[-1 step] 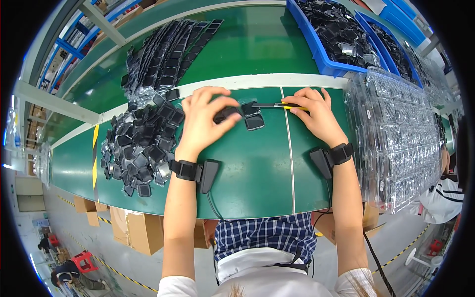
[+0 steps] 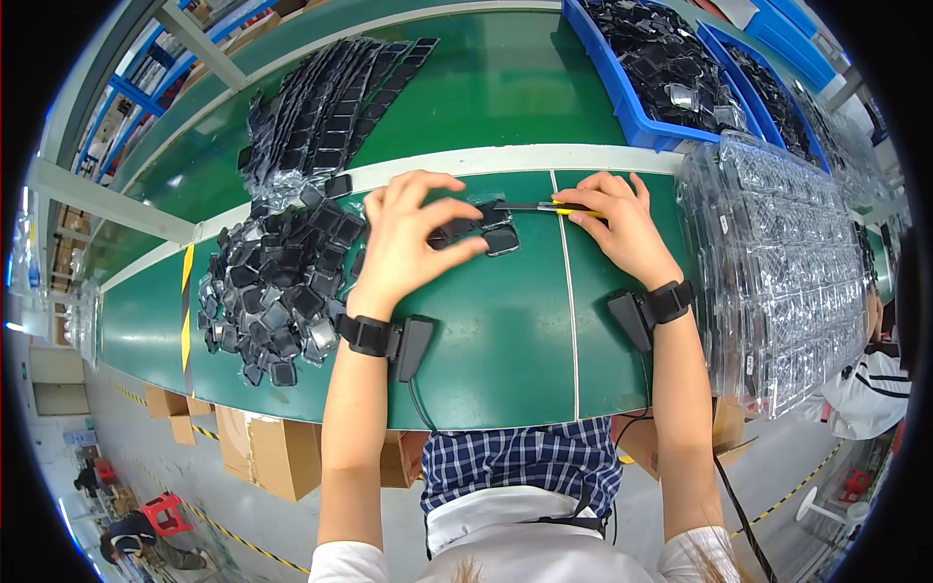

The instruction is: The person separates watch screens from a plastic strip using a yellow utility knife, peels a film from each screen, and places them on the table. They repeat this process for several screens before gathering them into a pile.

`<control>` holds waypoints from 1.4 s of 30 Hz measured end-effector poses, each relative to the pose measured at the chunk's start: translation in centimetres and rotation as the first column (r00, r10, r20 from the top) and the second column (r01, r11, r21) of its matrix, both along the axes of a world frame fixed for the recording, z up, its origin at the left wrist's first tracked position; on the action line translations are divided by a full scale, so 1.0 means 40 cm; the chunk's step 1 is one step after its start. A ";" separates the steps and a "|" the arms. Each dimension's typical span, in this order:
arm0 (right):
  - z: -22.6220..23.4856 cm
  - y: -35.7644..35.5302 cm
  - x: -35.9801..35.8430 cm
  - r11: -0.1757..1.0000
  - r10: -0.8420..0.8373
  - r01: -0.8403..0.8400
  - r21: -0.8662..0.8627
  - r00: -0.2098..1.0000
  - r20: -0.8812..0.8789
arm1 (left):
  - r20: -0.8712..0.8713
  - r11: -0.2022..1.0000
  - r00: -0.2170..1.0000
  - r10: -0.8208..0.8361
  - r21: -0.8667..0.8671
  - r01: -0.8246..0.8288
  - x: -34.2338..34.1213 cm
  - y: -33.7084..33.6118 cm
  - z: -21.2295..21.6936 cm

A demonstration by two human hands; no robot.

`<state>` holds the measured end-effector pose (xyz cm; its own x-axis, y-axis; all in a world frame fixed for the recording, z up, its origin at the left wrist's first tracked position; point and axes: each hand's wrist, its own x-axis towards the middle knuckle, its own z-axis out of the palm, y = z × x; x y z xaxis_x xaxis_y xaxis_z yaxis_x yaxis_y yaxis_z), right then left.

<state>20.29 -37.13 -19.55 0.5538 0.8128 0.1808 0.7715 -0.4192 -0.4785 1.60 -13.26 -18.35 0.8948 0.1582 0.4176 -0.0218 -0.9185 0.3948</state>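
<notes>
The left hand (image 2: 408, 238) pinches a small black square part (image 2: 457, 230) on the green tabletop (image 2: 486, 330). The right hand (image 2: 617, 228) pinches yellow tweezers (image 2: 549, 207), tip touching it. Next likely needs careful poking.

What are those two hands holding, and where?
Left hand pinches a small black square part at its edge; right hand holds a yellow-handled tool by its handle.

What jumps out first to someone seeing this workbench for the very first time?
Two bare hands meet mid-table on the green bench: the left hand pinches small dark square parts, and the right hand holds a yellow-handled tool to them. A big heap of dark parts lies at the left, blue bins at the far right, and stacked clear trays along the right.
</notes>
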 end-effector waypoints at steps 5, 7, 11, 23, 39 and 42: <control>0.003 0.004 -0.003 0.999 0.039 -0.040 0.036 0.999 0.026 | -0.073 0.994 0.994 -0.087 0.066 0.092 0.010 -0.045 0.000; 0.006 0.004 -0.008 0.997 0.062 -0.063 0.040 0.998 0.033 | -0.056 0.990 0.992 -0.110 0.079 0.114 0.011 -0.049 0.001; 0.021 0.003 -0.017 0.991 0.133 -0.133 -0.002 0.991 0.002 | 0.004 0.989 0.990 -0.141 0.054 0.140 0.012 -0.045 0.002; 0.006 0.008 -0.022 0.984 0.172 -0.173 0.032 0.985 0.027 | 0.031 0.999 0.999 0.013 -0.053 -0.012 0.048 -0.044 -0.058; -0.017 0.047 -0.023 0.985 0.167 -0.164 0.043 0.984 -0.059 | -0.034 0.997 0.999 0.037 -0.070 -0.039 0.051 -0.040 -0.049; -0.012 0.037 -0.003 0.980 0.196 -0.193 0.049 0.978 -0.073 | -0.070 0.996 0.997 0.033 -0.086 -0.039 0.057 -0.043 -0.050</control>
<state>20.17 -35.64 -20.05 0.3991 0.8992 0.1792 0.7965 -0.2432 -0.5536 3.87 -14.98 -20.36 0.9138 0.2242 0.3386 0.0408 -0.8802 0.4729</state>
